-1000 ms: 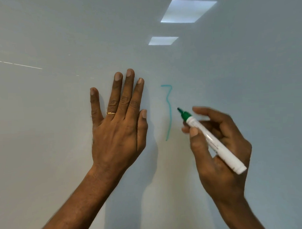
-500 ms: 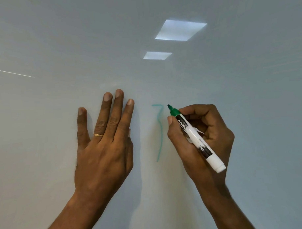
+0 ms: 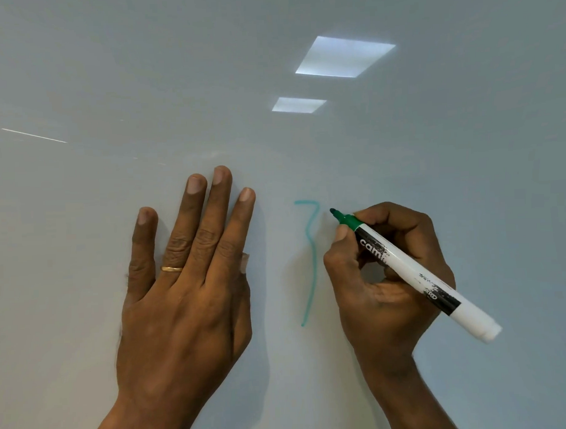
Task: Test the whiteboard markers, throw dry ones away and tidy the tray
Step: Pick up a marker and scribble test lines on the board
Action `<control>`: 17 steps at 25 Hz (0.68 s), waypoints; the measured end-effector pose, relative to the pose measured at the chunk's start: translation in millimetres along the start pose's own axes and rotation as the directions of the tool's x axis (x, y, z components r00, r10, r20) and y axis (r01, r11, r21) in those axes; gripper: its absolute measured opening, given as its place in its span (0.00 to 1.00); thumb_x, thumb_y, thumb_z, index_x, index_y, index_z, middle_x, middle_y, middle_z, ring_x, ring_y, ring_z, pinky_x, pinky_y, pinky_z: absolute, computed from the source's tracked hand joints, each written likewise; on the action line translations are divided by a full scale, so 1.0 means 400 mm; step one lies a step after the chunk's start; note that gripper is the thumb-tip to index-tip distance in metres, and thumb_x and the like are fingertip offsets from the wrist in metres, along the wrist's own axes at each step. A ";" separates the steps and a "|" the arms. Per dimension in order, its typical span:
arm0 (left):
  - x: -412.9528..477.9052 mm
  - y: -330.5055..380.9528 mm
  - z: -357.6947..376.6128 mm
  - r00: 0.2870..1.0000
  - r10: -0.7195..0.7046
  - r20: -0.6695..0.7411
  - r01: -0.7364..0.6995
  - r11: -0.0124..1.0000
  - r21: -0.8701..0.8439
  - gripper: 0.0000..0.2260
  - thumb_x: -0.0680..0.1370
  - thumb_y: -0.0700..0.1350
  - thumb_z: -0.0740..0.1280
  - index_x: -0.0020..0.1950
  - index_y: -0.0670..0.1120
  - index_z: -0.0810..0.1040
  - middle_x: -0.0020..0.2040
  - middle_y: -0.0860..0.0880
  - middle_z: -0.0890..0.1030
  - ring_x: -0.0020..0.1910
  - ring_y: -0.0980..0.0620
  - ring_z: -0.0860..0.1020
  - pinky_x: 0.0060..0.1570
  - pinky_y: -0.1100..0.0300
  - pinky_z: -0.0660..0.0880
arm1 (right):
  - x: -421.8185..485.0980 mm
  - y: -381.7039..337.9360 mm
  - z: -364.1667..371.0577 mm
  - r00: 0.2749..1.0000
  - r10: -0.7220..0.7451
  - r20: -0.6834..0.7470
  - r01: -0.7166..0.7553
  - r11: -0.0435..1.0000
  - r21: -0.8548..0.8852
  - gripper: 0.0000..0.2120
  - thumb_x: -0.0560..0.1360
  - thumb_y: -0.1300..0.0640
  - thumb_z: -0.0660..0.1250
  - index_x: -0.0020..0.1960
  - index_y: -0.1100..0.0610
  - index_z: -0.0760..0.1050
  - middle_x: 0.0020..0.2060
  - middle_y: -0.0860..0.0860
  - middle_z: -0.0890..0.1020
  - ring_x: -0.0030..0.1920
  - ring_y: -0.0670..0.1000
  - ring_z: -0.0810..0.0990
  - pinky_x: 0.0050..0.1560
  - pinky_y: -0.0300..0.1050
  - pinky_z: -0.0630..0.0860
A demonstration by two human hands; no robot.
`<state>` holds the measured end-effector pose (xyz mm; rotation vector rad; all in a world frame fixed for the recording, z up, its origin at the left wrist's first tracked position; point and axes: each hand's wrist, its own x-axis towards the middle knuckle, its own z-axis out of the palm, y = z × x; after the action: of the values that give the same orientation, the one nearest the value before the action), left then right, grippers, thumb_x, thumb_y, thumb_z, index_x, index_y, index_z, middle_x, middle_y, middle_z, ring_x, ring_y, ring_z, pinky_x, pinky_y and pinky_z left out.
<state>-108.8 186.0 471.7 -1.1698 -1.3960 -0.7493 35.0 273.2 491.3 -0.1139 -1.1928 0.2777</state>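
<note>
- The left hand point(image 3: 181, 282) lies flat on the whiteboard point(image 3: 110, 76), its fingers point(image 3: 221, 197) straight, close together and holding nothing. It probably steadies the person while the other hand writes.
- A ring point(image 3: 172, 269) sits on one of those fingers. The thumb is mostly tucked behind the palm.
- The right hand point(image 3: 386, 275) holds the green marker point(image 3: 415, 270) like a pen. Thumb and fingers point(image 3: 341, 234) are clamped on the barrel just behind the green collar, which gives close control of the nib.
- The white rear end of the marker sticks out down and right, past the knuckles.
- The nib point(image 3: 333, 210) points up and left from the fingertips. It is just right of the hooked top of a pale green stroke point(image 3: 312, 268), which runs down between the two hands.
- It looks to be at the board's surface, though contact cannot be told from this angle.
- The stroke is thin and light, so this marker seems to write only weakly. A second trial line looks like the sensible check.
- Compared with a second ago, the nib has risen from beside the stroke's middle to beside its top. The barrel has rolled so its printed label faces the camera.
- The left hand has stayed flat, and no new line has been added to the board.
</note>
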 end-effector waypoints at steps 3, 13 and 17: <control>0.000 0.003 0.001 1.000 -0.003 0.000 0.003 1.000 0.000 0.28 0.84 0.43 0.57 0.84 0.46 0.55 0.85 0.47 0.54 0.84 0.48 0.51 0.81 0.40 0.49 | 0.008 0.001 0.003 0.997 0.055 0.053 -0.053 0.998 -0.038 0.08 0.70 0.52 0.71 0.47 0.51 0.76 0.30 0.45 0.79 0.27 0.45 0.77 0.29 0.31 0.72; 0.001 0.003 -0.001 1.000 -0.008 -0.008 0.007 1.000 -0.008 0.27 0.84 0.43 0.56 0.84 0.46 0.56 0.84 0.47 0.55 0.84 0.48 0.52 0.82 0.41 0.47 | 0.013 0.003 -0.023 0.977 0.165 0.132 -0.142 0.975 -0.170 0.10 0.66 0.52 0.72 0.45 0.56 0.78 0.28 0.42 0.76 0.24 0.42 0.74 0.28 0.28 0.69; 0.001 0.007 -0.003 1.000 -0.013 -0.008 0.013 1.000 -0.009 0.27 0.84 0.43 0.56 0.84 0.46 0.56 0.84 0.47 0.55 0.84 0.48 0.52 0.82 0.42 0.47 | 0.005 0.003 -0.029 0.976 0.159 0.149 -0.133 0.977 -0.169 0.08 0.67 0.52 0.72 0.44 0.50 0.75 0.28 0.41 0.75 0.25 0.40 0.75 0.29 0.25 0.69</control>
<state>-105.8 185.9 472.0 -1.1643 -1.3956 -0.7696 46.2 275.5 488.4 -0.3239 -1.3704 0.3267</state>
